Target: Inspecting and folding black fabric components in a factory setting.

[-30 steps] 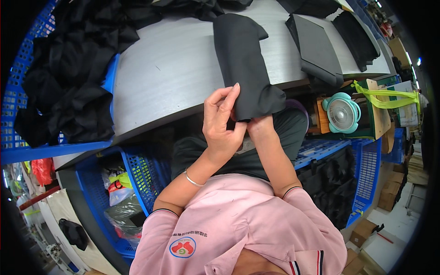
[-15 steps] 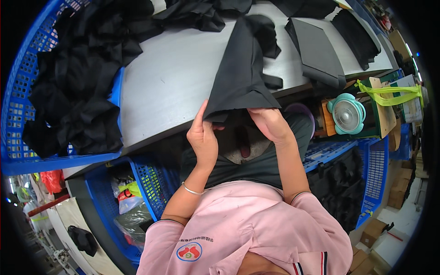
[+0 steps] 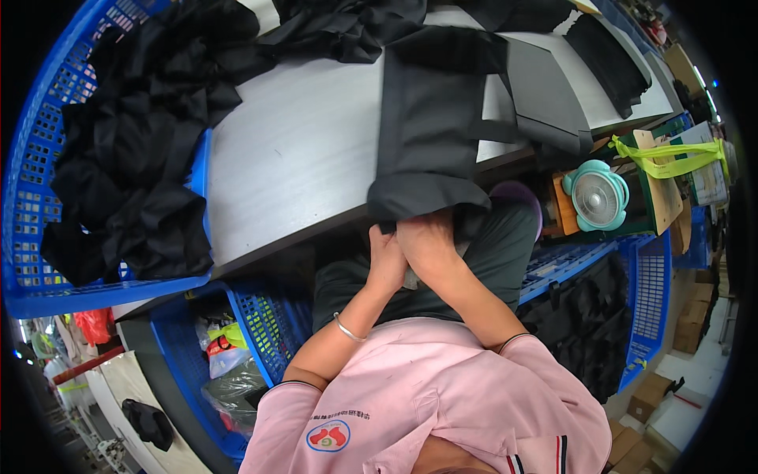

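Note:
A black fabric piece [image 3: 433, 130] lies over the worktable's near edge, its near end folded and hanging toward my lap. A narrow strap-like part sticks out at its right side. Under that folded end, my left hand [image 3: 388, 259] and my right hand [image 3: 427, 243] are close together, wrists nearly touching. Both are closed at the hem, and the cloth covers most of the fingertips. A silver bangle [image 3: 347, 329] circles my left wrist.
The grey worktable [image 3: 300, 150] carries stacked black panels [image 3: 545, 91]. Left stands a blue basket [image 3: 118, 294] heaped with black cloth [image 3: 150, 150]. A teal fan [image 3: 598, 196] is at the right, near another blue crate [image 3: 649, 292]. Below left, a blue crate [image 3: 272, 316] holds bags.
The fabric has spread from a peaked fold into a flatter, wider shape, its near end folded over. My hands have come together; the right moved left and the left moved right.

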Motion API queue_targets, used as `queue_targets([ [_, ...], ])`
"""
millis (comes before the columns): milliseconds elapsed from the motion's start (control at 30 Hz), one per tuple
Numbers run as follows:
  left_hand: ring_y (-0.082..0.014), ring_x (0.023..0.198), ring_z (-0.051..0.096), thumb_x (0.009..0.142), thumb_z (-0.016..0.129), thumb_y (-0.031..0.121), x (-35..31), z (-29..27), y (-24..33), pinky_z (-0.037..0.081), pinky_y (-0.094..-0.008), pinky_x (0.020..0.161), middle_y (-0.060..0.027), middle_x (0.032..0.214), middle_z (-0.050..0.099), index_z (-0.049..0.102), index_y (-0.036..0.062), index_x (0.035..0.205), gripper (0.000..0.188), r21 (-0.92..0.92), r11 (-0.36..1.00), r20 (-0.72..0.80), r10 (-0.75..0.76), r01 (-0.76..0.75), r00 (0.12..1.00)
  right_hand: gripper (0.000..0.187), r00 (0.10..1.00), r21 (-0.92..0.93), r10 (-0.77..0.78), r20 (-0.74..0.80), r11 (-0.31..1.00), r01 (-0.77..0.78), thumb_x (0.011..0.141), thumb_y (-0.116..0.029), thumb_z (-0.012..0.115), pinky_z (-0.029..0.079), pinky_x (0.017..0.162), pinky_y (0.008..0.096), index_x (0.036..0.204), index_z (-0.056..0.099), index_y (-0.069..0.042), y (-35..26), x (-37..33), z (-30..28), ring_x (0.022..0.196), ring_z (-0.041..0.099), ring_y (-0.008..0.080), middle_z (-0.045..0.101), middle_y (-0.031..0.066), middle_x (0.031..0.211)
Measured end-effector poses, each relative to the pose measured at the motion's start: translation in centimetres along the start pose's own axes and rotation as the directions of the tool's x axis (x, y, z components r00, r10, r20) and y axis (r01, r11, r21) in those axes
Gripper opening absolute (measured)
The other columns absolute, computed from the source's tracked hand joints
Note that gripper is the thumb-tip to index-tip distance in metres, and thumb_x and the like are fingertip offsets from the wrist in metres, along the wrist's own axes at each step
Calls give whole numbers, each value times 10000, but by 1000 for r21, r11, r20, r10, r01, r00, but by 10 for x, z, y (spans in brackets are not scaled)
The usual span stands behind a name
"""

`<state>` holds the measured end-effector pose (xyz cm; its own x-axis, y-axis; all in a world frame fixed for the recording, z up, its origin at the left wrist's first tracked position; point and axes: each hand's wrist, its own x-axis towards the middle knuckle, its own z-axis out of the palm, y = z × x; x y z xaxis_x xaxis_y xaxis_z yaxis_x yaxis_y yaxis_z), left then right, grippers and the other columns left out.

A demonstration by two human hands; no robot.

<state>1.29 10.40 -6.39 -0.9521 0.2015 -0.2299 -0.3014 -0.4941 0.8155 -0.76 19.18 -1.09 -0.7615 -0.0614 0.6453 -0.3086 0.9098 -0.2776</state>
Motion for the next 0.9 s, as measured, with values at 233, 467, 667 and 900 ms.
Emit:
queue_targets([
  [233, -86, 880, 601, 953, 559, 50, -2, -3, 1, 513, -281, 745, -54, 1038, 665, 612, -23, 1183, 248, -89, 982, 9, -165, 165, 986, 248, 996, -10, -77, 40, 997, 77, 804, -122, 663, 485, 839, 522, 1042, 705, -67, 6, -6, 5, 936, 632, 389, 666, 169, 1011],
  [467, -108, 1047, 598, 940, 638, 22, -15, -6, 18, 494, -264, 895, -67, 1136, 642, 547, -27, 1296, 370, 61, 985, -127, 170, -163, 977, 345, 894, -134, 169, 416, 983, -124, 935, -280, 610, 511, 784, 435, 1246, 630, -131, 5, -6, -15, 859, 629, 344, 647, 125, 1124],
  [667, -108, 884, 590, 873, 695, -48, -11, -23, 43, 491, -244, 787, -50, 1016, 615, 639, -22, 1126, 260, 545, 761, -155, 504, -352, 850, 297, 847, -58, 95, 522, 995, -75, 940, -325, 604, 475, 826, 442, 1172, 670, -150, -3, -18, -8, 924, 629, 309, 653, 105, 1072],
  [900, -110, 795, 616, 854, 704, -57, -54, -21, 72, 497, -224, 697, -65, 922, 665, 710, 12, 953, 120, 627, 683, -16, 494, -376, 870, 265, 833, 48, 197, 516, 965, -258, 897, -316, 651, 407, 919, 528, 1084, 703, -137, 24, -24, -6, 1054, 600, 301, 648, 89, 1105],
])
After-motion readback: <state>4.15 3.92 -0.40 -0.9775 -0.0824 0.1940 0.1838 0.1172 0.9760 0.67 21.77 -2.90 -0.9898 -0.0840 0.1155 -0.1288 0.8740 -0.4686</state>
